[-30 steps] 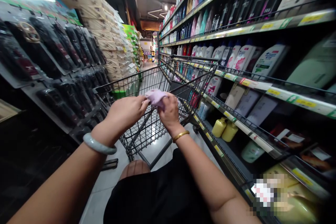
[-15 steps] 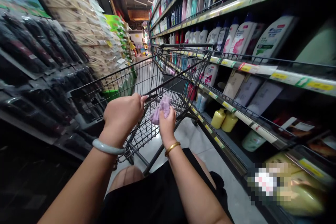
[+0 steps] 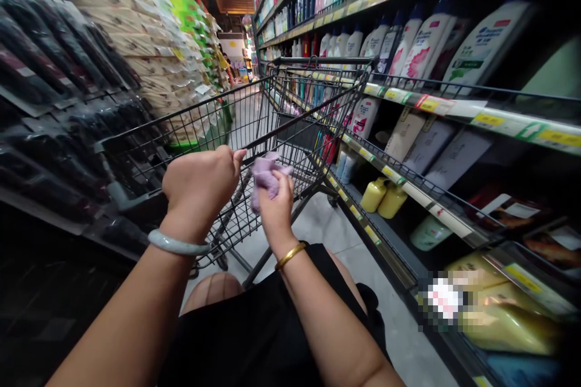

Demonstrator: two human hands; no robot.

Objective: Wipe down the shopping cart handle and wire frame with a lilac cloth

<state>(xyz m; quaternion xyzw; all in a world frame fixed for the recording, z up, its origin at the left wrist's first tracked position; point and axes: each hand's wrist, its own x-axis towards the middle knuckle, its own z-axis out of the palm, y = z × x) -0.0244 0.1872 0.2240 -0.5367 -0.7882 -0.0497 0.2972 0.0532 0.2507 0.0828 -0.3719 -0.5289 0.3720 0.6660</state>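
A black wire shopping cart (image 3: 240, 113) stands right in front of my knees. My left hand (image 3: 202, 184), with a pale bangle at the wrist, is closed in a fist at the cart's near top rail, thumb on top; the curled fingers are hidden behind the hand. Just right of it, my right hand (image 3: 276, 205), with a gold bangle, pinches a crumpled light purple cloth (image 3: 265, 176) between thumb and fingers. The cloth is close to the rail; whether it touches the metal I cannot tell.
On the right, shelves (image 3: 408, 190) hold shampoo bottles (image 3: 429, 42) and yellow pump bottles (image 3: 393, 201). To the left hang dark packaged goods (image 3: 40, 66), beside stacked beige packs (image 3: 113, 30). A pale tiled floor (image 3: 318, 224) shows beneath the cart, and the aisle runs on ahead.
The purple cloth has changed shape and shifted slightly left along the rail with my right hand. My left hand keeps its place at the cart. The whole view has tilted down a little.
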